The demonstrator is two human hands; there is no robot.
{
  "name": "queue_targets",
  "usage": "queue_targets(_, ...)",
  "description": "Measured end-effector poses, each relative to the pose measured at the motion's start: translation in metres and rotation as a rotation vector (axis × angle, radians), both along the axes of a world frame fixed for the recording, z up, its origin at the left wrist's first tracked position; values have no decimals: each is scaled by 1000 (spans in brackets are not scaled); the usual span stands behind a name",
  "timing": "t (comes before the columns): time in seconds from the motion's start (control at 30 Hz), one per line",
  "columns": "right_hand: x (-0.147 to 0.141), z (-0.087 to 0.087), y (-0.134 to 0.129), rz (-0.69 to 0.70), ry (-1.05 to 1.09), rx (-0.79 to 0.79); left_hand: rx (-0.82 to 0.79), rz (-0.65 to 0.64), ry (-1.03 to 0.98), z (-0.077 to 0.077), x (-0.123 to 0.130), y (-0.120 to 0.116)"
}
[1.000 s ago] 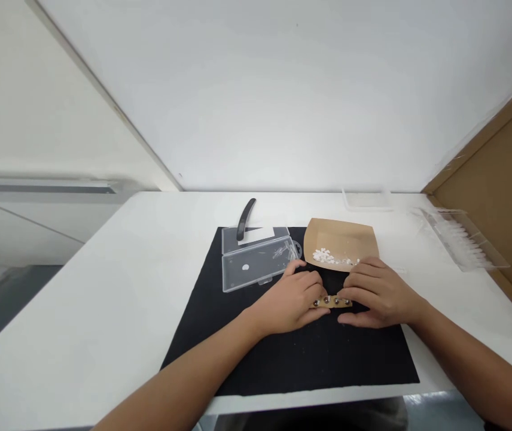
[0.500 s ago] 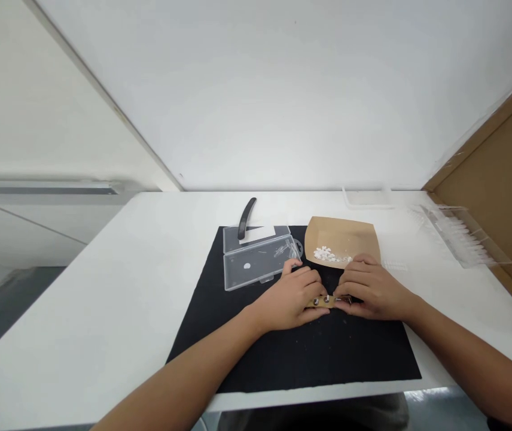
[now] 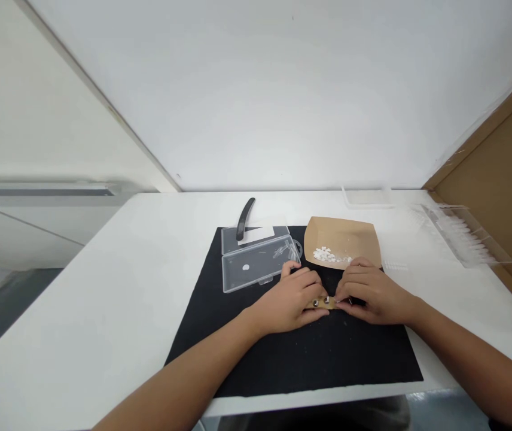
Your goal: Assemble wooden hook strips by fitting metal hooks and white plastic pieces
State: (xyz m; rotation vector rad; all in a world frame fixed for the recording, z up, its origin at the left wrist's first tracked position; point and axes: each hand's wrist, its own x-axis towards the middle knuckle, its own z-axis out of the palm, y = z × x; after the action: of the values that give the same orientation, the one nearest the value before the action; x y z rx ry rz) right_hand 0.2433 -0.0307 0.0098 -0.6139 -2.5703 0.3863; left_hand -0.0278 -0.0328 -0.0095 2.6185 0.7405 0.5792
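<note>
My left hand (image 3: 292,299) is closed around the left part of a small tan strip (image 3: 332,303) with shiny round metal-like fittings, held low over the black mat (image 3: 301,365). At the strip's right end my right hand (image 3: 368,295) is closed, thumb and fingertips pinched together. Something small and silvery shows at those fingertips, but its kind is too small to make out. Just beyond the hands stands a brown paper tray (image 3: 343,232), with small white pieces (image 3: 325,254) lying in it.
An open clear plastic case (image 3: 249,272) holds thin clear slivers and a white round piece. A black curved file (image 3: 245,218) lies over its far side. At right, a clear box (image 3: 465,236) contains rows of translucent pieces. A clear tray (image 3: 368,197) sits by the wall.
My right fingertips have shifted slightly at the strip's end, and less of the dark, shiny bit beneath them shows. My left hand keeps its grip, and the view has moved a little.
</note>
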Motion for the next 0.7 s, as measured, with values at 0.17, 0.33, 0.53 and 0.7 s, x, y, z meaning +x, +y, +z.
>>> queue_targets(0.17,1,1,-1,11,-19,-38,-8,-2,14,2,0,-1)
queue_targets(0.33,2,-1,-2,-2,-8,-61,-8,-1,9,4,-1,-1)
queue_targets(0.53,2,-4,-2,-31,17,-78,-10,9,8,4,-1,-1)
queue_targets(0.7,1,-3,-2,-55,41,-124,-8,8,-4,3,-2,-1)
